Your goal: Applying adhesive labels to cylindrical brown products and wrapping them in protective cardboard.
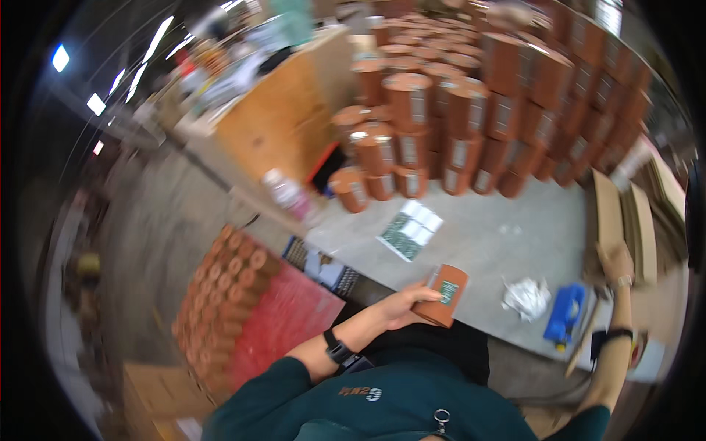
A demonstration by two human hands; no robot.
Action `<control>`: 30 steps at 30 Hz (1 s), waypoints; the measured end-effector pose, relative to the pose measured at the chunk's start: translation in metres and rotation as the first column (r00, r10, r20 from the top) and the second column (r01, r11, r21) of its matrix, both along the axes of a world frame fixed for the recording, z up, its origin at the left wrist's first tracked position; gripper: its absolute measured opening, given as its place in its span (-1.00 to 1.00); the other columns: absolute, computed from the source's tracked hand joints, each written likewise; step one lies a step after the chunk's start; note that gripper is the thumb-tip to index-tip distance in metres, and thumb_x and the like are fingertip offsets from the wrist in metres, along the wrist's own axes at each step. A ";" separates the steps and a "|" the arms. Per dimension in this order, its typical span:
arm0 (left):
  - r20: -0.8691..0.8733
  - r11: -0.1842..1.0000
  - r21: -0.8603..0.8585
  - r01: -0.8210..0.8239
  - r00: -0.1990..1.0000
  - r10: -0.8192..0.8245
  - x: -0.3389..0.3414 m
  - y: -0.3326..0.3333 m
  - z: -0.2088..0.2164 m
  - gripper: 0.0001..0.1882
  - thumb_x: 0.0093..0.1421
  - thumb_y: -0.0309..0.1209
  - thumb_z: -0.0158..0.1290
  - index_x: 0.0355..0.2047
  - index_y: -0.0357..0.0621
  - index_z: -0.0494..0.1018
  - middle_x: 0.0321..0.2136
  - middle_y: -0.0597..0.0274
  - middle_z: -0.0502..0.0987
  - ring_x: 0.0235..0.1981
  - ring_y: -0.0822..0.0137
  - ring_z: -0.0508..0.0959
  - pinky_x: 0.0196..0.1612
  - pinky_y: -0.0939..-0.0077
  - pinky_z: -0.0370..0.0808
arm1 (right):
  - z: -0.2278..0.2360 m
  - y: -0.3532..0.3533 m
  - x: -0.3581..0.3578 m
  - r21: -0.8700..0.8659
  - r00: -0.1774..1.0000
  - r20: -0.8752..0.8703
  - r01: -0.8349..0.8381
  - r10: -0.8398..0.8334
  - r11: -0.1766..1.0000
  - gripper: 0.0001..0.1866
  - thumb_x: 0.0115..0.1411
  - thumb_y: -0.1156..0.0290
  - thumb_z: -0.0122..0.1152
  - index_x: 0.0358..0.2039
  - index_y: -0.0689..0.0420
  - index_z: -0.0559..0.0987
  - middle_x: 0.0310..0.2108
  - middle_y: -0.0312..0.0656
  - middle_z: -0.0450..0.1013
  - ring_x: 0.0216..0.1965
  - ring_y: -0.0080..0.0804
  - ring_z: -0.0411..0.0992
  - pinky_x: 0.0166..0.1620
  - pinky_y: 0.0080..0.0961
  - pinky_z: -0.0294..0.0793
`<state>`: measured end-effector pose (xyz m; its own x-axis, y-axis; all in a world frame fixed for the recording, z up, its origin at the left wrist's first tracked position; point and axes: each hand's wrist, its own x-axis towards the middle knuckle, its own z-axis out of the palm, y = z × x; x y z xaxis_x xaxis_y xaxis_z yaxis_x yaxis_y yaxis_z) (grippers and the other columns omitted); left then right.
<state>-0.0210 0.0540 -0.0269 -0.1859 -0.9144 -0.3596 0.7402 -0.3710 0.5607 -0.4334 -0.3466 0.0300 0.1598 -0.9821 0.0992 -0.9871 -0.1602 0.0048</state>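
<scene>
plainly, left hand [403, 305] grips a labelled brown piece [451, 300] — right hand [616, 266] at cardboard [608, 209], grip unclear.

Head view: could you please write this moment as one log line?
left hand: holds brown labelled piece; right hand: at cardboard; table: printed sheet, stacked cylinders

The piece [440, 314] in the left hand [403, 307] is orange-brown with a green label [447, 292], and the stacked cylinders [401, 114] on the far side have the same orange-brown, with pale silvery labels on their sides. On the grey table [515, 228], the sheet [412, 230] shows white rectangles and speckled dark green patches, the crumpled wad [526, 299] is white, and the container [565, 312] is blue with a yellow tip. At right the cardboard pieces [607, 209] are tan, while at left the board [283, 323] is bright red.
</scene>
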 end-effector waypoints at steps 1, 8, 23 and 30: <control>0.003 1.000 0.004 -0.006 1.000 0.006 0.001 0.003 0.002 -0.31 0.35 -0.29 0.12 0.42 -0.12 0.17 0.17 0.06 0.48 0.15 0.11 0.56 0.23 0.03 0.53 | -0.007 -0.003 -0.006 -0.046 0.999 -0.032 0.024 -0.026 0.999 0.03 0.12 -0.39 0.31 0.19 0.38 0.42 0.02 0.35 0.54 0.05 0.28 0.53 0.11 0.04 0.54; 0.025 0.998 -0.058 0.008 1.000 -0.007 -0.003 0.000 0.016 -0.17 0.34 -0.25 0.10 0.53 -0.02 0.00 0.27 0.10 0.37 0.26 0.13 0.47 0.28 -0.01 0.47 | -0.025 -0.023 -0.018 -0.077 0.995 0.093 -0.012 0.019 0.997 -0.07 0.05 -0.27 0.45 0.04 0.38 0.42 -0.11 0.39 0.57 0.00 0.37 0.53 0.08 0.07 0.54; 0.088 0.965 -0.252 0.075 0.995 -0.054 -0.004 0.002 0.025 -0.09 0.08 -0.12 0.32 0.33 -0.37 0.26 0.11 -0.14 0.55 0.11 0.07 0.61 0.20 0.16 0.56 | 0.020 0.225 0.049 -0.354 0.712 0.676 0.088 0.190 0.931 -0.34 0.08 0.21 0.61 0.08 0.33 0.54 -0.02 -0.01 0.56 0.02 -0.21 0.53 0.17 -0.33 0.45; 0.183 0.982 -0.187 0.028 0.983 0.007 -0.011 0.004 0.021 -0.09 0.07 -0.16 0.28 0.35 -0.39 0.23 0.16 -0.19 0.51 0.16 -0.04 0.58 0.25 0.08 0.53 | 0.037 0.137 0.048 -0.529 0.834 0.530 0.186 0.152 0.828 -0.25 0.04 -0.06 0.54 0.02 0.33 0.56 -0.02 0.15 0.55 0.05 0.07 0.52 0.16 -0.14 0.48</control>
<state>-0.0322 0.0582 -0.0061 -0.1434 -0.9672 -0.2098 0.6161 -0.2532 0.7458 -0.3851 -0.2098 0.0673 -0.1004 -0.7353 0.6703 -0.8559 -0.2796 -0.4350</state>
